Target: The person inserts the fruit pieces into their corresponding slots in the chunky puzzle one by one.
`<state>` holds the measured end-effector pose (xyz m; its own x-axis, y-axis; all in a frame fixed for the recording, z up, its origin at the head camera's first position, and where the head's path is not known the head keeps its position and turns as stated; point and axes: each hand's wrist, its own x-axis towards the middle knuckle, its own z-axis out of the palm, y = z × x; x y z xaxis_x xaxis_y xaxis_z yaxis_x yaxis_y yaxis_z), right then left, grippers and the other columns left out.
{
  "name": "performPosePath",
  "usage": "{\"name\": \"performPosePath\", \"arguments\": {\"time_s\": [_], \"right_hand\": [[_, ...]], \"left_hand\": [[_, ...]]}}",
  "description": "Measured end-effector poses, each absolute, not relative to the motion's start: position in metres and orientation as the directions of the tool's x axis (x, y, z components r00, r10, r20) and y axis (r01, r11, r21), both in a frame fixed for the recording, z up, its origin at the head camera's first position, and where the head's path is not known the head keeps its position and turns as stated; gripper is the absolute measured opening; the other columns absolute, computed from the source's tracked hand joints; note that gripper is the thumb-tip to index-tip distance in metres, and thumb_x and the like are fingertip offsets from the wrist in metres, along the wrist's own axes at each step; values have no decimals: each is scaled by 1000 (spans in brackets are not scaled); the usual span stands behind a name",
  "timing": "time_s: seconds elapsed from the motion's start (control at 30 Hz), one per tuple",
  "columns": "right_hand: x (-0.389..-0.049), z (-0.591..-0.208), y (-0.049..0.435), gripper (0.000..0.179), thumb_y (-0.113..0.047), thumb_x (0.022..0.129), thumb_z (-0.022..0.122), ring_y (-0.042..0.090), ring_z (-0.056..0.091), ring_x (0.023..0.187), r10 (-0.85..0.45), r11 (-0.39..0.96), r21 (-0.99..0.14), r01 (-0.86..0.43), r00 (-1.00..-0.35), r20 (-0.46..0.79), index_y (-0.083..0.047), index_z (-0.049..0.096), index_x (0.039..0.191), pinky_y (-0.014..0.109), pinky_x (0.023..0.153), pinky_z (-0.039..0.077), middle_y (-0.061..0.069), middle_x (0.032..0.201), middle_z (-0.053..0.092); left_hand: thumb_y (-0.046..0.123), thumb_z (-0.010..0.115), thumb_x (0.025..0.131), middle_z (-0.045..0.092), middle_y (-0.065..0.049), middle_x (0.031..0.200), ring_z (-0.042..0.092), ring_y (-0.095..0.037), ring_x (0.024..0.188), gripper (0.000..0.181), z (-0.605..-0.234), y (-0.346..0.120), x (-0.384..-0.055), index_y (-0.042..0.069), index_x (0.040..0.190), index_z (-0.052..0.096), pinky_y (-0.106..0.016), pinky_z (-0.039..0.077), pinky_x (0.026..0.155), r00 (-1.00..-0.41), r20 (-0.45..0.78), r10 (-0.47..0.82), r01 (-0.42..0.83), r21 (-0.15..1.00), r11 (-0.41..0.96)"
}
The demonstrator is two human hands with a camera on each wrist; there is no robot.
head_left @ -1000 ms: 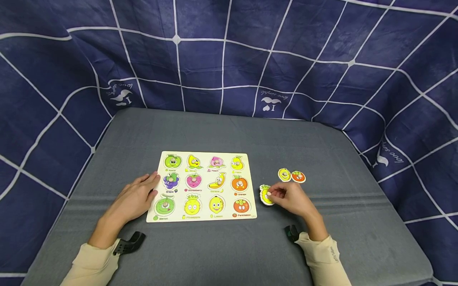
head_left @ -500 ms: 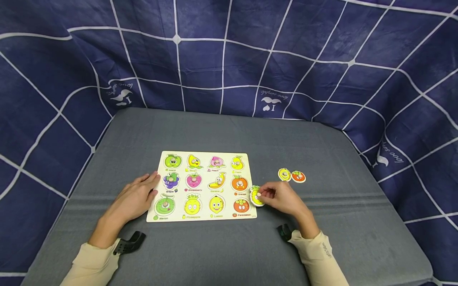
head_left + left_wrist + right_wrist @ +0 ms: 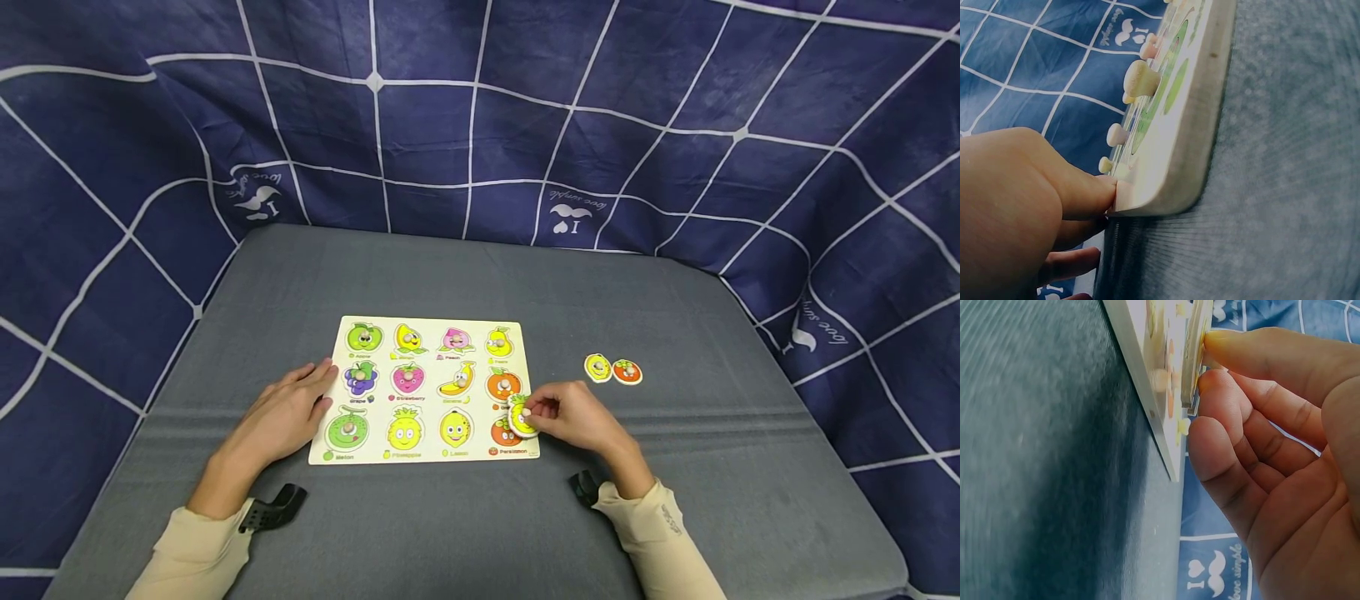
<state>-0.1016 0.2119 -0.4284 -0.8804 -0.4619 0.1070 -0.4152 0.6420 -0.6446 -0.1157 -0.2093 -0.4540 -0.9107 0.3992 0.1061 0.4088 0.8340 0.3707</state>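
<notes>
Makeshift recording setup, grey padded table (image 3: 480,275), navy grid cloth backdrop (image 3: 480,125)

head: we look forward and down from above, whole puzzle board (image 3: 423,388) mid-frame | left wrist: we sit low, very near the board's near-left corner (image 3: 1166,187) | right wrist: we sit low, close by its right edge (image 3: 1141,375) | shared: the board

The yellow pineapple-shaped puzzle piece (image 3: 521,415) covers part of the orange persimmon picture (image 3: 504,433) on the cream wooden puzzle board (image 3: 435,321), whose printed labels are too small to read.
</notes>
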Motion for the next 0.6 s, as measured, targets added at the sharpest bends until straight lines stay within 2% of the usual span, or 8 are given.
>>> {"name": "performPosePath", "arguments": {"time_s": [0.6], "right_hand": [[-107,-430,193,10,-4,79,80,-1,53,60,-535,609,-619,-496,-833,141,-9,71,80,20,55,48,-13,65,57]], "left_hand": [[5,62,94,45,-28,145,44,-52,128,48,-454,-209,-116,-11,138,50,-68,36,96,-913,99,396,404,364,839]]}}
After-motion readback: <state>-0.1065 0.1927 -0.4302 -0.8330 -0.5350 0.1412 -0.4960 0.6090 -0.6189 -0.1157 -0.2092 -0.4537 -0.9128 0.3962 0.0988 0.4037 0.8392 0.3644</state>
